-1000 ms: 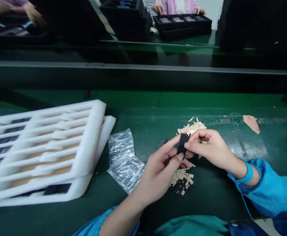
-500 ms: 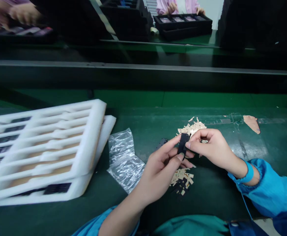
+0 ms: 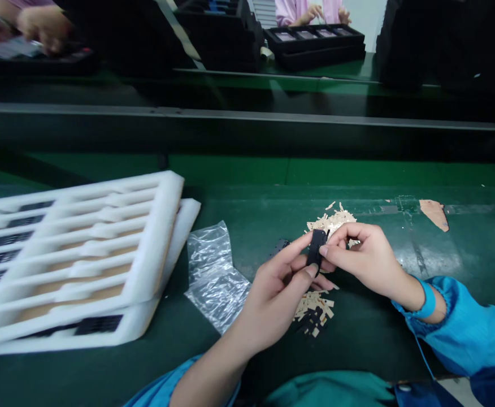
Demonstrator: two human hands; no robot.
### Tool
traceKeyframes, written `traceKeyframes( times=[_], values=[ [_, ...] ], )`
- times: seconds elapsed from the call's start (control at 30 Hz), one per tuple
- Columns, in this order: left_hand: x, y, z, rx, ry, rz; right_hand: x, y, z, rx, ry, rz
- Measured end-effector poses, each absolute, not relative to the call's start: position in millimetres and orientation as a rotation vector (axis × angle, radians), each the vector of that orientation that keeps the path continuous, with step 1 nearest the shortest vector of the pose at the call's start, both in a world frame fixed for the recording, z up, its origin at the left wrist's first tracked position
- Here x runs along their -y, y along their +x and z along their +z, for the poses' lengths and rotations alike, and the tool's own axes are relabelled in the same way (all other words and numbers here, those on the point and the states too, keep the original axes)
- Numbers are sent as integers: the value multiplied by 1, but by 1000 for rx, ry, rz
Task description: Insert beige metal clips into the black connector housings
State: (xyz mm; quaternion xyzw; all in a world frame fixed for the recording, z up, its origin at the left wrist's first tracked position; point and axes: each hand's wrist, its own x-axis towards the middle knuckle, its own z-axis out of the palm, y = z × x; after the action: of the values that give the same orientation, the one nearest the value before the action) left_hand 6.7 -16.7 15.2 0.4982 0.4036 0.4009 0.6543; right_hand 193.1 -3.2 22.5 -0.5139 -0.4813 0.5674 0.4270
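Note:
My left hand grips a small, flat, black rectangular part, tilted upright between thumb and fingers. My right hand pinches at the part's right edge, thumb and index finger pressed together; a thin dark sliver shows by those fingertips, and I cannot make out whether they hold it. Behind the hands lies a heap of small cream-coloured strips. Below the left fingers is a second pile of cream and black scraps. Another black piece lies partly hidden behind my left hand.
White foam trays with slots, some holding black parts, are stacked at the left. Clear plastic bags lie beside them. A torn brown scrap is at the right. Beyond a dark ledge, co-workers' hands work over black trays.
My hands and the black part stay nearly still; my right forearm has shifted slightly left. Across the ledge, the co-workers' hands have moved, and a flat clear piece shows at the upper left.

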Motion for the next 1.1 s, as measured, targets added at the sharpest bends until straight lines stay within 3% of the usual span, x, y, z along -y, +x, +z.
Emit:
traceKeyframes(
  times=[0.17, 0.43, 1.1],
  values=[
    [17, 9, 15, -912, 1128, 905, 4, 192, 19, 1266, -1366, 1232],
    [18, 4, 12, -781, 1086, 903, -4, 200, 26, 1232, -1237, 1444],
    [9, 8, 8, -738, 984, 861, 1, 205, 26, 1367, -1188, 1395]
  ],
)
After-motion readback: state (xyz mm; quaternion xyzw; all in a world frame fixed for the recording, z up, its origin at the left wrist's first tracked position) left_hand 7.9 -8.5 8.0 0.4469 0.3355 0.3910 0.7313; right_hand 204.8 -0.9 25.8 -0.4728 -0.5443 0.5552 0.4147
